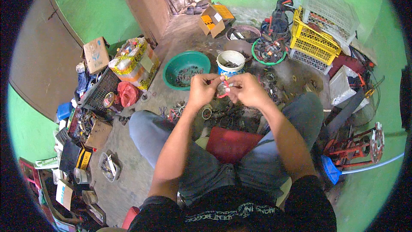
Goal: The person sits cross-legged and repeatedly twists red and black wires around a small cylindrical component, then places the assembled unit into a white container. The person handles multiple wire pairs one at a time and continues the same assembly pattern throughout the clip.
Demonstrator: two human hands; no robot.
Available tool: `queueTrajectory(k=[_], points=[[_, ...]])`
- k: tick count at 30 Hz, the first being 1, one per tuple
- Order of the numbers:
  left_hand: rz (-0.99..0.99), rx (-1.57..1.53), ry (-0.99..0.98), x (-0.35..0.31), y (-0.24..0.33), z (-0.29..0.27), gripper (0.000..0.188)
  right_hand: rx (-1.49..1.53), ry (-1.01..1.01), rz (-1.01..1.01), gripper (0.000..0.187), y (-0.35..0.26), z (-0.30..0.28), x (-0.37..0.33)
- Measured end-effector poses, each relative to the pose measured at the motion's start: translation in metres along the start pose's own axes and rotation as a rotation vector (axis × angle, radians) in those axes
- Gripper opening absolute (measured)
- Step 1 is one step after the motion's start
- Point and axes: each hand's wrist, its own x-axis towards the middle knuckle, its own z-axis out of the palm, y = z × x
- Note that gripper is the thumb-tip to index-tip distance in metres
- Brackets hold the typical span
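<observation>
Above my lap, my left hand (204,89) and my right hand (249,90) meet at the fingertips, both closed in a pinch. Between them is a small red wire piece (222,96) with bits of yellow and white; its exact kind is too small to make out. Just beyond the hands stands a white bucket (231,56) with dark pieces in it. To its left is a green basin (171,71) with small dark scraps spread over its bottom. Loose wires and dark parts lie on the floor below the hands, around a red block (231,144) between my legs.
A green-rimmed basin (262,62) of parts and stacked yellow crates (315,38) stand at the far right. An open cardboard box (212,25) sits by the doorway. Clutter and a red plastic bag (128,93) line the left; a red metal frame (356,146) stands at right.
</observation>
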Motion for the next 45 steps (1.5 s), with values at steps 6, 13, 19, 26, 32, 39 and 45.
queueTrajectory(k=[6, 13, 19, 26, 32, 39, 45], points=[[-0.08, -0.125, -0.233, -0.001, 0.024, -0.009, 0.02, 0.327, -0.075, 0.05, 0.015, 0.001, -0.021, -0.006], [-0.065, -0.18, -0.237, 0.005, 0.019, -0.014, 0.02, 1.032, -0.072, 0.161, 0.005, 0.005, -0.019, 0.001], [-0.148, -0.296, -0.139, 0.005, 0.022, -0.015, 0.022, 1.197, -0.205, 0.154, 0.007, 0.003, -0.02, -0.001], [-0.212, -0.346, 0.173, 0.011, 0.003, -0.03, 0.026, 0.95, -0.115, 0.056, 0.007, 0.001, -0.051, -0.006], [-0.244, -0.385, 0.331, 0.008, 0.009, -0.041, 0.027, 0.955, -0.23, 0.117, 0.017, -0.014, -0.09, -0.021], [-0.277, -0.542, 0.314, 0.012, -0.02, -0.054, 0.022, 0.354, 0.301, 0.013, 0.018, 0.004, -0.098, -0.014], [-0.28, -0.487, 0.153, 0.007, -0.007, -0.033, 0.022, -0.566, 0.566, -0.1, 0.026, 0.034, -0.073, -0.001]])
